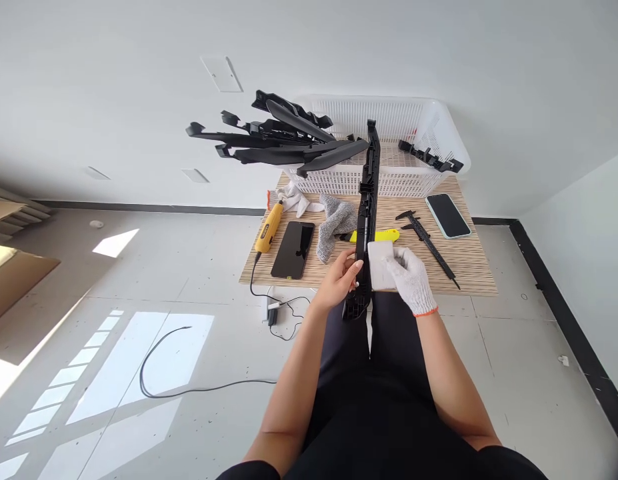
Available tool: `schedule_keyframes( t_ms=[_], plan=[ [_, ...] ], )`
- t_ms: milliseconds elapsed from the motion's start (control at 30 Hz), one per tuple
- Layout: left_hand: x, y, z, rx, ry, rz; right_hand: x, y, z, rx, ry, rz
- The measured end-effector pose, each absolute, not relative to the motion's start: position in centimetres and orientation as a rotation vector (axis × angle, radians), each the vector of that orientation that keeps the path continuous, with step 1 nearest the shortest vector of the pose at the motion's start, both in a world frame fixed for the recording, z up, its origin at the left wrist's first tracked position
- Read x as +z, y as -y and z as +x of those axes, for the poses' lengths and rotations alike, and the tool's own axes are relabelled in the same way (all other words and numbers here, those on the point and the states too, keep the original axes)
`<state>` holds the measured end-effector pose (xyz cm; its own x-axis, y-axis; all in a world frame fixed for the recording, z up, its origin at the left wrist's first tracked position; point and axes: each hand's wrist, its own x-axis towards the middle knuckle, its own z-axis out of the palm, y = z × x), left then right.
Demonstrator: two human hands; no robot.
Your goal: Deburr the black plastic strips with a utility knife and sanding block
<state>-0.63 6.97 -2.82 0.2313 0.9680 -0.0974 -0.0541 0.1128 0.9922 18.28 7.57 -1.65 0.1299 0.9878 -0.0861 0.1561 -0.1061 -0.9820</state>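
My bare left hand (339,280) is closed around the lower part of a long black plastic trim piece (367,207), which points away from me over the table edge. Ribs and clips show along its near face. In my right hand (411,277), which wears a white knit glove with an orange cuff, is a flat white sanding pad (381,265), pinched between thumb and fingers. The pad lies right beside the trim piece; whether they touch I cannot tell. Behind the trim piece, a yellow utility knife (386,235) lies next to a grey cloth (335,223).
A white plastic basket (333,181) at the back holds several black trim pieces (289,137), many jutting out left. On the wooden table (313,275) lie a yellow rotary tool (269,227), a dark phone (293,250), a glove (295,198), calipers (429,248) and another phone (448,216).
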Motion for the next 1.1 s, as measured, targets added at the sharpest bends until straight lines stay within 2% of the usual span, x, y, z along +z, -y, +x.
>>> schedule_keyframes(
  t_ms=[100, 200, 300, 467, 567, 733, 833, 933, 1100],
  plan=[
    [-2.93, -7.03, -0.64, 0.991, -1.044, 1.19, -1.65, -7.55, 18.2, 1.093, 1.066, -1.444],
    [-2.9, -7.05, -0.65, 0.982, -1.035, 1.197, -1.57, -7.48, 18.14, 1.164, 1.199, -1.416],
    [-2.73, -7.0, -0.64, 0.99, -1.04, 1.195, -1.45, -7.43, 18.08, 1.041, 1.105, -1.469],
    [-2.46, -6.85, -0.62, 0.981, -1.046, 1.196, -1.44, -7.41, 18.05, 1.079, 1.239, -1.435],
    [-2.48, -6.86, -0.62, 0.979, -1.053, 1.19, -1.41, -7.4, 18.1, 0.998, 1.088, -1.471],
    [-2.54, -6.88, -0.64, 0.976, -1.051, 1.202, -1.1, -7.29, 18.16, 1.132, 1.256, -1.463],
    [-2.53, -6.84, -0.64, 0.984, -1.034, 1.188, -0.93, -7.23, 18.04, 1.148, 1.047, -1.514],
    [-2.47, -6.81, -0.63, 0.979, -1.027, 1.194, -0.78, -7.18, 17.91, 1.289, 1.113, -1.486],
    [-2.45, -6.81, -0.61, 0.982, -1.055, 1.188, -0.72, -7.17, 17.82, 1.166, 0.998, -1.517]
  ],
)
